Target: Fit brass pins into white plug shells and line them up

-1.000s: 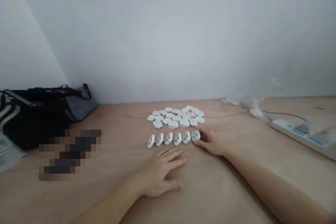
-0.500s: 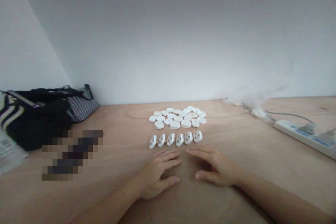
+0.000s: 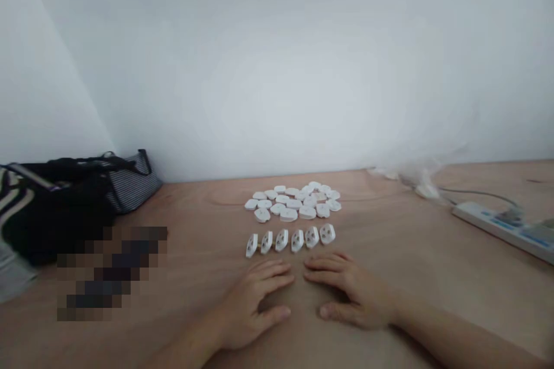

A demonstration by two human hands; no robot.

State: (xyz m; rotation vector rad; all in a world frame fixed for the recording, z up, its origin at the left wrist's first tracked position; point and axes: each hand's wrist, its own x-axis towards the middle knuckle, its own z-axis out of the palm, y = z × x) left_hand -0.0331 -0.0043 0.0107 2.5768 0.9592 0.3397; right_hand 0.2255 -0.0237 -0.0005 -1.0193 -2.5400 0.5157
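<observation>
My left hand [image 3: 255,302] lies on the wooden table [image 3: 208,277], palm down, fingers stretched out and thumb apart, with nothing in it. Facing it from the right, my right hand [image 3: 357,291] rests the same way and is empty too. Just beyond the fingertips of both hands stands a row of several white plug-like pieces [image 3: 296,241], tilted up on edge with holes facing me. Behind that row, several flat white pieces [image 3: 288,215] lie in a loose cluster.
A black bag [image 3: 64,202] and a striped bag [image 3: 132,184] sit at the left, near a pixelated dark object [image 3: 116,268]. At the right lie a white power strip [image 3: 497,225] with plugs and cable, and clear plastic wrap [image 3: 422,176]. A pale wall stands behind.
The whole view has shifted, so the table things appear slightly lower. My hands have moved slightly closer together and stay spread on the table.
</observation>
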